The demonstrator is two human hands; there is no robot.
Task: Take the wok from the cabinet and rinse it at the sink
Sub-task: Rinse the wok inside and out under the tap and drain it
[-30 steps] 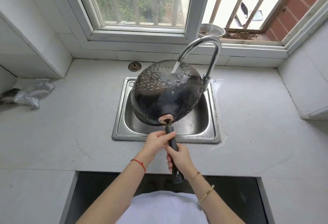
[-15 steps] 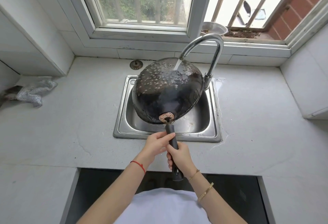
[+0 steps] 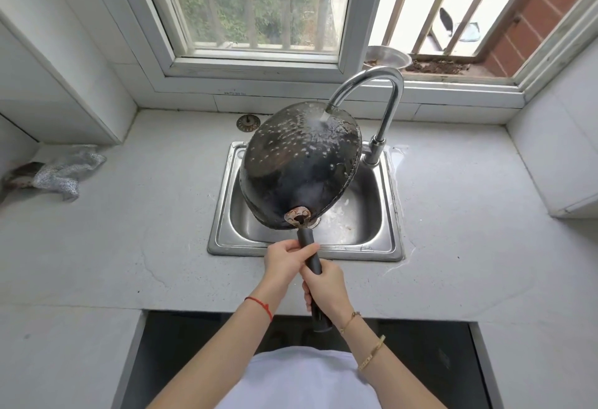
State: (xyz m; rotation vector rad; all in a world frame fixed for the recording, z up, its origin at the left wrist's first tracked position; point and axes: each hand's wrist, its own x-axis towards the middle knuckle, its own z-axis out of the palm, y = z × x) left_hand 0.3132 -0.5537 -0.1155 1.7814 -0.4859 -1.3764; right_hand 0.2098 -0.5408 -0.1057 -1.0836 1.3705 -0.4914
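Wok (image 3: pixel 301 169) over sink (image 3: pixel 385 246), turned bottom-up and tilted, dark underside toward the camera, rim lower at the right. Held off the basin by a long dark handle (image 3: pixel 311 258) running back toward the body. Left hand (image 3: pixel 286 259) wrapped round the upper handle, just below the rusty bracket (image 3: pixel 297 215), fingers curled over the top, thumb along the side. Right hand (image 3: pixel 325 289) gripping the handle lower down, fingers closed fully round it, end of the handle poking out past the wrist. Red string (image 3: pixel 259 306) on the left wrist, gold bracelets (image 3: pixel 372 352) on the right forearm. Water (image 3: pixel 320 120) running from the curved chrome faucet (image 3: pixel 385 98) onto the upper right of the wok's underside, droplets beaded across the upper half. Sink set in a pale stone counter (image 3: pixel 129 230), wet patch by the faucet base. Round metal strainer (image 3: pixel 248 122) lying on the counter behind the sink's left corner. Crumpled silvery cloth (image 3: pixel 61 172) far left, against the wall. Metal bowl (image 3: pixel 386 57) on the window ledge behind the faucet. White shirt (image 3: pixel 297 379) at the bottom edge.
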